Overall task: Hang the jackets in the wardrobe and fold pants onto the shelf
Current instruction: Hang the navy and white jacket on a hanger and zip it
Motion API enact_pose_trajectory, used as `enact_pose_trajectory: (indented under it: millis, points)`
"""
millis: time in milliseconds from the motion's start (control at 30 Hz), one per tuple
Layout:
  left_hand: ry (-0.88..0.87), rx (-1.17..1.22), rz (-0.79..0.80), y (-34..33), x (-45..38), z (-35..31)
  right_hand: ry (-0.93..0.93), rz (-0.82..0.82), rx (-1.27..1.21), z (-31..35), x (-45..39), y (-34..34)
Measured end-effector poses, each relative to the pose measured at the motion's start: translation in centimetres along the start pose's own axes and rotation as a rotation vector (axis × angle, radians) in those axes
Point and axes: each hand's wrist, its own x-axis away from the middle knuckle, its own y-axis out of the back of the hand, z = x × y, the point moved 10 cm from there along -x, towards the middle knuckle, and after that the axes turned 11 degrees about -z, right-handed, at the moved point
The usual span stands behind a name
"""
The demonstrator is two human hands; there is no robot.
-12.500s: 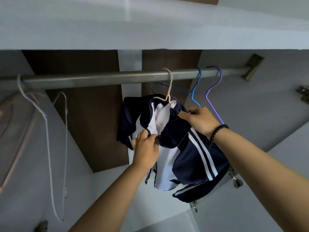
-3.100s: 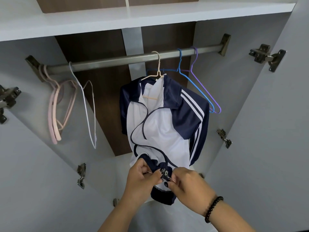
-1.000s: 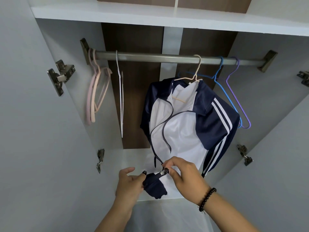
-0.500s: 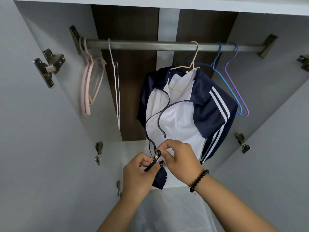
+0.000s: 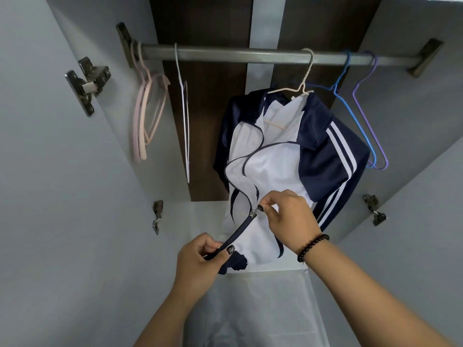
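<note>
We see the blue and white jacket (image 5: 288, 156) hanging on a cream hanger (image 5: 302, 86) from the metal rod (image 5: 238, 55) in the wardrobe. Our left hand (image 5: 200, 261) pinches the dark bottom edge of the jacket, and our right hand (image 5: 288, 216) pinches the zipper pull (image 5: 254, 212) low on the front. Pink hangers (image 5: 145, 113), a white hanger (image 5: 184, 116), a blue hanger (image 5: 350, 103) and a purple hanger (image 5: 368, 101) hang on the rod too.
</note>
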Motion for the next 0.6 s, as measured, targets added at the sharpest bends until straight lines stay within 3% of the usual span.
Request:
enact_pose_trajectory:
  millis: [200,433,600]
  points:
    - [0.066,-0.103,-0.038,1.1,0.2,2.4,0.140,0.060,-0.058,3.7,1.1,-1.4]
    - [-0.238,-0.102,-0.043,-0.5,0.8,-4.6,0.117,0.080,-0.174,4.8,1.2,-1.3]
    - [-0.283,-0.080,-0.086,-0.8,0.4,-6.1,0.144,0.060,-0.131,4.3,0.8,-0.3]
